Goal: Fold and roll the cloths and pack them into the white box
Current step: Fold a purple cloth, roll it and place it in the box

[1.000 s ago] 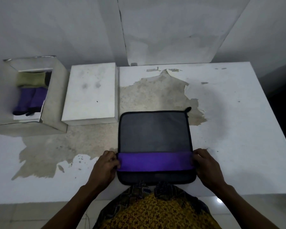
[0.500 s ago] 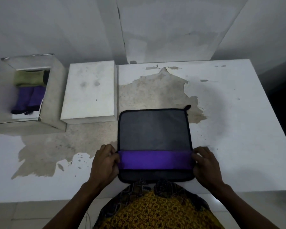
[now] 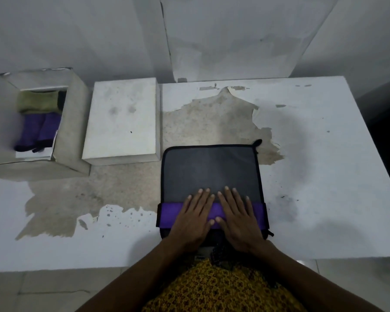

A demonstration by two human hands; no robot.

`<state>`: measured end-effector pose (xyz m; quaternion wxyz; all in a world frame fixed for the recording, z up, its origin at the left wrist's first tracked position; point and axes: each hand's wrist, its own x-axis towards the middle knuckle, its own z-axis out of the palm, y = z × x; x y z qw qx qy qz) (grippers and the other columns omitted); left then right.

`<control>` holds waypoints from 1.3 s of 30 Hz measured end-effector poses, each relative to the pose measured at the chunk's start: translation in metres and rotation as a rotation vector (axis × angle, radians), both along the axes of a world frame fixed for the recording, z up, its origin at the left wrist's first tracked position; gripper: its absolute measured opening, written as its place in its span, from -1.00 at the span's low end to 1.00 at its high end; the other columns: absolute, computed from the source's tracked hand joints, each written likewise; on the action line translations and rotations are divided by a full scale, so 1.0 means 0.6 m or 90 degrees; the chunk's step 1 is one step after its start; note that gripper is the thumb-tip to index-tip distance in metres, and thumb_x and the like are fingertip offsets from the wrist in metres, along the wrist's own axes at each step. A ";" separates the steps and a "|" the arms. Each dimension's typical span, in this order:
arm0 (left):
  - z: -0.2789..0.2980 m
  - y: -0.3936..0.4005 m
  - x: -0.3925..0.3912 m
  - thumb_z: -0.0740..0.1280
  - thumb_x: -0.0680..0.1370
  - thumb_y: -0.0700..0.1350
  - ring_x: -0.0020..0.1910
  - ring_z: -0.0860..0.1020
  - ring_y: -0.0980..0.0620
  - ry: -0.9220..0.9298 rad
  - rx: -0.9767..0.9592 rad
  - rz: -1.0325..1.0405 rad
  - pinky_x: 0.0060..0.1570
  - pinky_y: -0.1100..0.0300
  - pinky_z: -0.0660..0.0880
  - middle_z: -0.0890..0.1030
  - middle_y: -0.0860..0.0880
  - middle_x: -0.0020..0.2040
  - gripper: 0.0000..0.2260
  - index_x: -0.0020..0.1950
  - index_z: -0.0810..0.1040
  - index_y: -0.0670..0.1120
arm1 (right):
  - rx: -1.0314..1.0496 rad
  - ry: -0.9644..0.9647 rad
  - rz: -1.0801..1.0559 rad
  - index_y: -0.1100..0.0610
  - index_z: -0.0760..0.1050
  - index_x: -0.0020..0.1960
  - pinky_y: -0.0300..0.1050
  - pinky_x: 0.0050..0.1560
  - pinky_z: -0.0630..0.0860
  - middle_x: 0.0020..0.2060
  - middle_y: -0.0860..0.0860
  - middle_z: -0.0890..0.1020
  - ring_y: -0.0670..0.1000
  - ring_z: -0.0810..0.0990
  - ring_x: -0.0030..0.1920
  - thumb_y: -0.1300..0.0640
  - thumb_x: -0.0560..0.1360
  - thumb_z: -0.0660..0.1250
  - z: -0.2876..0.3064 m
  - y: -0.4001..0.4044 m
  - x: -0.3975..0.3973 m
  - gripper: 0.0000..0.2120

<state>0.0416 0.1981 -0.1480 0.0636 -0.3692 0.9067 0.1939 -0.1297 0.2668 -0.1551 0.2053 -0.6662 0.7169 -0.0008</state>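
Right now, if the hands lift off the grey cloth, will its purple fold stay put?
Probably not fully: the grey cloth looks soft and floppy, so its purple fold may spring open. Both hands, left and right, press flat on it. It likely feels light.

Grey cloth (image 3: pixel 212 170), purple fold (image 3: pixel 169 213); white box (image 3: pixel 72 122); yellow patterned garment (image 3: pixel 223 289)

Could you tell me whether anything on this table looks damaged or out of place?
Yes: the table has its white coating peeled away in a large ragged brown patch from the rear edge to the near left. Nothing looks spilled.
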 end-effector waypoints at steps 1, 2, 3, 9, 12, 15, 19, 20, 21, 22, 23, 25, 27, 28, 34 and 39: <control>-0.007 -0.001 0.015 -0.07 0.62 0.16 0.56 -0.11 -0.06 -0.019 -0.014 -0.003 0.50 -0.07 -0.17 -0.07 -0.06 0.58 -0.43 0.56 -0.07 -0.07 | 0.002 0.026 -0.001 -0.07 -0.30 0.53 0.04 0.50 -0.33 0.54 -0.01 -0.23 0.02 -0.27 0.55 -0.26 0.57 -0.23 -0.005 0.008 -0.006 -0.39; -0.013 -0.003 0.030 -0.09 0.61 0.20 0.56 -0.11 -0.07 -0.030 -0.025 0.007 0.49 -0.06 -0.18 -0.08 -0.04 0.57 -0.42 0.56 -0.08 -0.03 | 0.001 0.039 -0.016 -0.09 -0.28 0.54 0.03 0.50 -0.33 0.55 0.00 -0.22 0.02 -0.27 0.55 -0.29 0.56 -0.24 -0.007 0.013 -0.010 -0.38; -0.016 -0.007 0.045 -0.11 0.60 0.23 0.55 -0.13 -0.06 -0.036 -0.034 0.023 0.49 -0.05 -0.20 -0.09 -0.02 0.57 -0.41 0.56 -0.10 0.01 | -0.001 0.045 -0.041 -0.10 -0.26 0.54 0.02 0.50 -0.32 0.56 0.01 -0.20 0.03 -0.26 0.55 -0.30 0.55 -0.24 -0.007 0.015 -0.014 -0.37; -0.024 -0.014 0.090 -0.14 0.59 0.28 0.55 -0.22 -0.02 -0.051 -0.036 0.151 0.50 -0.01 -0.22 -0.17 -0.01 0.57 -0.42 0.55 -0.16 0.08 | -0.003 0.049 -0.198 -0.13 -0.24 0.54 0.18 0.51 -0.16 0.57 0.03 -0.20 0.06 -0.24 0.55 -0.37 0.52 -0.17 -0.003 0.032 -0.045 -0.32; -0.025 -0.020 0.112 -0.13 0.59 0.26 0.54 -0.25 -0.02 -0.045 -0.020 0.207 0.50 -0.08 -0.16 -0.18 -0.01 0.58 -0.42 0.56 -0.14 0.07 | 0.002 0.051 -0.212 -0.12 -0.24 0.54 0.20 0.51 -0.14 0.56 0.02 -0.21 0.08 -0.26 0.55 -0.39 0.50 -0.14 -0.001 0.038 -0.058 -0.29; -0.021 -0.021 0.119 -0.13 0.59 0.25 0.55 -0.23 -0.04 -0.038 -0.010 0.193 0.50 -0.11 -0.13 -0.15 -0.02 0.58 -0.42 0.56 -0.12 0.07 | 0.000 0.042 -0.212 -0.12 -0.24 0.54 0.21 0.51 -0.13 0.56 0.01 -0.23 0.09 -0.28 0.55 -0.39 0.50 -0.14 -0.002 0.039 -0.058 -0.28; -0.006 -0.017 0.101 -0.06 0.59 0.21 0.55 -0.16 -0.17 -0.081 -0.025 0.210 0.47 -0.15 -0.19 -0.07 -0.14 0.58 -0.42 0.56 -0.01 -0.01 | 0.005 0.045 -0.217 -0.12 -0.26 0.54 0.22 0.51 -0.12 0.56 0.00 -0.24 0.10 -0.28 0.55 -0.39 0.50 -0.15 -0.002 0.040 -0.056 -0.29; 0.002 -0.017 0.091 0.03 0.58 0.14 0.54 -0.06 -0.23 -0.077 -0.033 0.211 0.47 -0.19 -0.14 0.03 -0.19 0.57 -0.44 0.54 0.11 -0.05 | 0.007 0.047 -0.216 -0.12 -0.26 0.54 0.22 0.51 -0.11 0.56 0.01 -0.24 0.10 -0.28 0.55 -0.39 0.50 -0.16 -0.002 0.040 -0.056 -0.29; 0.010 -0.018 0.079 0.13 0.55 0.04 0.52 0.05 -0.27 -0.059 -0.040 0.202 0.46 -0.25 -0.06 0.15 -0.23 0.54 -0.47 0.50 0.23 -0.10 | 0.009 0.049 -0.215 -0.12 -0.26 0.54 0.23 0.51 -0.10 0.56 0.01 -0.24 0.11 -0.27 0.55 -0.39 0.50 -0.16 -0.001 0.039 -0.056 -0.28; 0.016 -0.021 0.065 0.21 0.47 -0.06 0.49 0.15 -0.27 -0.027 -0.041 0.184 0.44 -0.30 0.05 0.27 -0.22 0.49 -0.47 0.45 0.32 -0.12 | 0.012 0.051 -0.216 -0.13 -0.27 0.54 0.23 0.51 -0.10 0.56 0.02 -0.24 0.12 -0.27 0.55 -0.39 0.49 -0.16 0.000 0.039 -0.056 -0.28; 0.022 -0.025 0.051 0.24 0.40 -0.13 0.45 0.23 -0.24 0.014 -0.029 0.159 0.42 -0.29 0.18 0.36 -0.19 0.43 -0.46 0.40 0.38 -0.13 | 0.015 0.053 -0.217 -0.13 -0.27 0.53 0.24 0.51 -0.10 0.56 0.02 -0.24 0.12 -0.27 0.55 -0.40 0.49 -0.17 0.002 0.038 -0.054 -0.28; 0.035 -0.033 0.021 0.23 0.39 -0.17 0.38 0.31 -0.10 0.095 0.023 0.106 0.35 -0.09 0.32 0.46 -0.11 0.34 -0.49 0.36 0.41 -0.12 | 0.018 0.051 -0.222 -0.15 -0.28 0.53 0.23 0.51 -0.10 0.56 0.01 -0.24 0.12 -0.26 0.55 -0.41 0.48 -0.18 0.005 0.036 -0.052 -0.28; 0.044 -0.044 -0.007 0.25 0.47 -0.10 0.33 0.32 -0.04 0.116 0.074 0.043 0.33 0.07 0.31 0.44 -0.06 0.32 -0.54 0.38 0.37 -0.09 | 0.024 0.048 -0.223 -0.16 -0.28 0.53 0.22 0.51 -0.11 0.56 0.01 -0.23 0.12 -0.26 0.55 -0.42 0.47 -0.19 0.008 0.035 -0.052 -0.27; 0.047 -0.050 -0.020 0.27 0.50 -0.07 0.33 0.32 -0.05 0.095 0.088 0.014 0.31 0.10 0.30 0.43 -0.06 0.33 -0.54 0.39 0.34 -0.08 | 0.028 0.049 -0.221 -0.16 -0.29 0.53 0.21 0.51 -0.12 0.56 0.02 -0.23 0.12 -0.26 0.55 -0.43 0.46 -0.21 0.010 0.034 -0.053 -0.27; 0.070 -0.085 -0.072 0.36 0.43 -0.09 0.23 0.45 -0.18 -0.120 0.173 -0.007 0.19 0.02 0.42 0.50 -0.19 0.24 -0.65 0.17 0.44 -0.14 | 0.047 0.047 -0.218 -0.13 -0.24 0.54 0.20 0.51 -0.15 0.56 0.04 -0.23 0.13 -0.25 0.55 -0.44 0.44 -0.21 0.023 0.025 -0.052 -0.24; 0.090 -0.099 -0.090 0.38 0.36 -0.12 0.06 0.55 -0.16 -0.122 0.280 -0.004 -0.05 0.16 0.47 0.58 -0.15 0.06 -0.78 -0.03 0.51 -0.12 | 0.053 0.047 -0.216 -0.06 -0.09 0.56 0.22 0.51 -0.15 0.57 0.07 -0.12 0.14 -0.19 0.56 -0.39 0.49 0.00 0.034 0.015 -0.060 -0.24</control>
